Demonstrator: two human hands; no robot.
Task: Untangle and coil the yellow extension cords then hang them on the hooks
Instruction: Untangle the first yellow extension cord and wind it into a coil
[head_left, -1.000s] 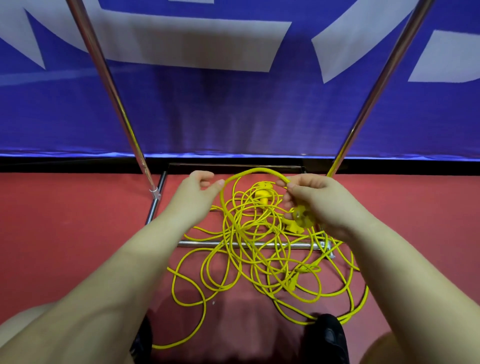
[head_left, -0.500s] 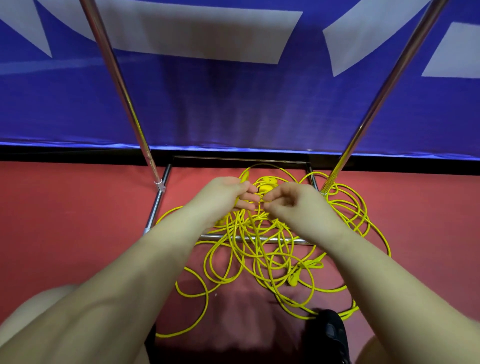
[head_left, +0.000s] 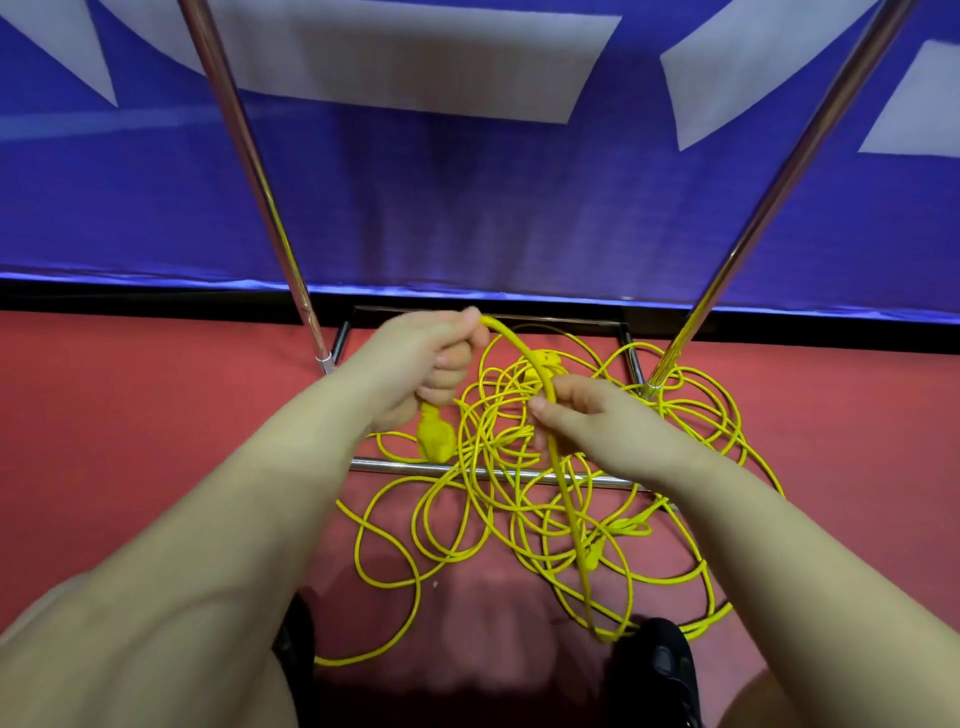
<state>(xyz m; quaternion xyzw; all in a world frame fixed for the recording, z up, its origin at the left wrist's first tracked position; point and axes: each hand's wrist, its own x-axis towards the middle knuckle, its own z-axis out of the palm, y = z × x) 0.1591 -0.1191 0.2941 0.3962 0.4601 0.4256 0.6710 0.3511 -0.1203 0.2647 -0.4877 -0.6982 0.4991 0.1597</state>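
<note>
Yellow cords (head_left: 519, 499) in tangled heap on red floor (head_left: 130, 441), draped over rack base bar (head_left: 395, 466). Left hand (head_left: 415, 364) fisted round cord just above plug (head_left: 435, 439); right hand (head_left: 597, 415) pinches same strand. Step: freeing first end, coiling not begun. Next: feed slack through loops. Rack uprights (head_left: 249, 156) hem both sides; open floor nearer feet.

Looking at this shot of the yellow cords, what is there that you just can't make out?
Head view only:
- Hooks: none in view; both rack poles run off the top edge.
- Cord count: the tangled yellow cords overlap too densely to count.
- Held end: the left hand covers the cord where it meets the yellow plug.
- The right hand hides its own grip on the strand.
- Black shoe: cut off by the bottom edge.
</note>
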